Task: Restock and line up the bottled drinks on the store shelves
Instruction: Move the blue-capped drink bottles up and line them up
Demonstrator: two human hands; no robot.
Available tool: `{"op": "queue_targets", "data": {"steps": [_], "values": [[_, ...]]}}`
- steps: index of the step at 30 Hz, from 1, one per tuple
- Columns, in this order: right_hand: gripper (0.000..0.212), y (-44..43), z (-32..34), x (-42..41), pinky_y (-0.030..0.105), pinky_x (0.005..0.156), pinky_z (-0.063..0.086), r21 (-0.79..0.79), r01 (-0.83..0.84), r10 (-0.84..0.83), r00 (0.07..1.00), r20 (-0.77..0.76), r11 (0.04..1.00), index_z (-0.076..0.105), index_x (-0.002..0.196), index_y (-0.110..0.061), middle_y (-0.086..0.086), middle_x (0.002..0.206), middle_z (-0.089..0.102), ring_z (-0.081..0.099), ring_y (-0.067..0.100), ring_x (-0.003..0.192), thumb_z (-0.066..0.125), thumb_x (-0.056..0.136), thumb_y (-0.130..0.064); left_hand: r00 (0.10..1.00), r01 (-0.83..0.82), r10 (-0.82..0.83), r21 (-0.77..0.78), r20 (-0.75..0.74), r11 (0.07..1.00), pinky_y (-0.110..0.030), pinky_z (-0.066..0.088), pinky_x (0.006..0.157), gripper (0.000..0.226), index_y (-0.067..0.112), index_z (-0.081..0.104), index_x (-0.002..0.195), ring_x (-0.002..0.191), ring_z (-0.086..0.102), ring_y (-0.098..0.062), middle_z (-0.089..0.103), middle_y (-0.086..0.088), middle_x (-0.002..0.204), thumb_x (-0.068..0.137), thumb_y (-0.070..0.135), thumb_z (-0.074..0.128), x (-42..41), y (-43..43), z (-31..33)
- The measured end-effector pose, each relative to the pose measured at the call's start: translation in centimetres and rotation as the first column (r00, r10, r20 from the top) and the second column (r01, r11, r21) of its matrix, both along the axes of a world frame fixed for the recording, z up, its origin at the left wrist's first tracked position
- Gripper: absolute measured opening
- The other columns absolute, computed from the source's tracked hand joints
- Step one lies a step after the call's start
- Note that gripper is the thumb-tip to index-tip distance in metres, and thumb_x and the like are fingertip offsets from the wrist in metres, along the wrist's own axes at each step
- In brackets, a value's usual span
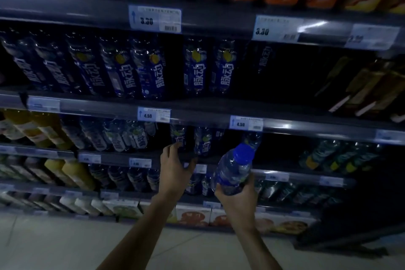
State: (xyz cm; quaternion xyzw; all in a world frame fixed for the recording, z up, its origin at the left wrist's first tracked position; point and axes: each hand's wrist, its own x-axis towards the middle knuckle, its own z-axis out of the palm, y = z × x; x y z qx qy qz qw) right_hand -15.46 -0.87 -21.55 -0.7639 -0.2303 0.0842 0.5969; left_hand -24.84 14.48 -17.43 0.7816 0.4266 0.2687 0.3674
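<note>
**Q:** First entry, far left?
**A:** Yellow juice bottles (pixel 28 129), third shelf down. Labels are too blurred to read.

**Q:** Next?
**A:** 脉动 bottles (pixel 122 72), second shelf down. Blue wraps are faced forward so the white characters read, and some carry a yellow fruit mark near the top. The row ends right of centre, where the shelf runs dark; probably stock is wanted there.

**Q:** Prices?
**A:** Left 3.30 tag (pixel 154 19) and right 3.30 tag (pixel 276 29) on the rail above that row. Left 4.50 tag (pixel 154 114) and right 4.50 tag (pixel 246 124) on the rail below it.

**Q:** Hands?
**A:** Left hand (pixel 175 169): grip spread, fingers straight, tips at a shelved bottle (pixel 178 137) under the left 4.50 tag. Contact cannot be told. Likely purpose is squaring it into line or making room.
Right hand (pixel 238 199): grip curled round the lower body of a blue-capped bottle (pixel 234 169). The cap tilts up towards the shelf below the right 4.50 tag. The bottle is in front of the shelves, not yet set down. It is probably held low so the top goes in first. Its label is unreadable.

**Q:** Far right?
**A:** Green-and-yellow bottles (pixel 333 155), same shelf level. Writing is illegible.
</note>
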Motion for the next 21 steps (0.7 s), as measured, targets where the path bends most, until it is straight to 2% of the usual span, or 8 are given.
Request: {"op": "queue_targets", "data": {"steps": [3,8,12,14,17,21], "values": [[0.081,0.5,-2.2,-0.3,0.001,0.071,0.045,-0.067,0.026,-0.028,0.999,-0.029,0.997,0.038,0.11,-0.066,-0.017,0.111,0.06,0.06,-0.003,0.096,0.086,0.057,-0.028,1.0,0.017,-0.018,-0.025,-0.023,1.0,-0.044,0.044,0.099,0.059,0.021,0.036,0.137,0.128,0.036,-0.026,0.034,-0.004,0.141,0.088,0.034,0.065,-0.1,0.4,-1.8],[0.067,2.1,-5.5,0.7,0.004,0.06,0.047,-0.124,0.07,-0.087,0.987,-0.136,0.99,0.052,0.113,-0.032,-0.014,0.098,0.066,0.064,-0.002,0.085,0.088,0.057,-0.024,0.999,0.025,-0.026,-0.036,-0.03,0.999,-0.032,0.044,0.09,0.056,0.021,0.039,0.133,0.12,0.042,-0.023,0.038,-0.002,0.135,0.086,0.032,0.068,-0.1,1.6,-4.9],[0.067,3.9,-6.7,2.0,0.0,0.06,0.043,-0.11,0.106,-0.122,0.982,-0.145,0.988,0.049,0.11,-0.039,-0.019,0.097,0.064,0.059,-0.013,0.084,0.087,0.058,-0.021,0.997,0.061,-0.063,-0.023,-0.049,0.998,-0.037,0.045,0.094,0.058,0.018,0.04,0.135,0.124,0.039,-0.025,0.041,-0.005,0.135,0.085,0.03,0.069,0.2,2.9,-7.3],[0.064,4.9,-7.4,2.7,-0.002,0.061,0.041,-0.109,0.122,-0.137,0.981,-0.141,0.987,0.051,0.112,-0.035,-0.014,0.1,0.064,0.056,-0.017,0.086,0.085,0.059,-0.024,0.994,0.079,-0.079,0.007,-0.072,0.997,-0.039,0.044,0.094,0.059,0.017,0.041,0.134,0.124,0.038,-0.025,0.042,-0.006,0.134,0.085,0.03,0.069,0.2,3.6,-8.7],[0.061,6.6,-8.2,3.8,0.003,0.065,0.042,-0.092,0.127,-0.139,0.982,-0.128,0.988,0.05,0.111,-0.037,-0.012,0.102,0.065,0.059,-0.01,0.089,0.082,0.059,-0.032,0.986,0.11,-0.1,0.075,-0.132,0.991,-0.044,0.044,0.095,0.062,0.01,0.043,0.134,0.122,0.041,-0.03,0.047,-0.012,0.13,0.082,0.03,0.072,0.5,4.8,-11.0],[0.06,8.4,-9.1,4.9,0.018,0.071,0.051,-0.055,0.146,-0.152,0.982,-0.11,0.988,0.05,0.109,-0.037,-0.01,0.099,0.066,0.064,0.004,0.088,0.08,0.057,-0.034,0.942,0.209,-0.155,0.162,-0.297,0.964,-0.047,0.037,0.103,0.066,0.01,0.039,0.138,0.13,0.037,-0.032,0.047,-0.012,0.136,0.084,0.035,0.068,0.8,6.0,-13.8]]}}
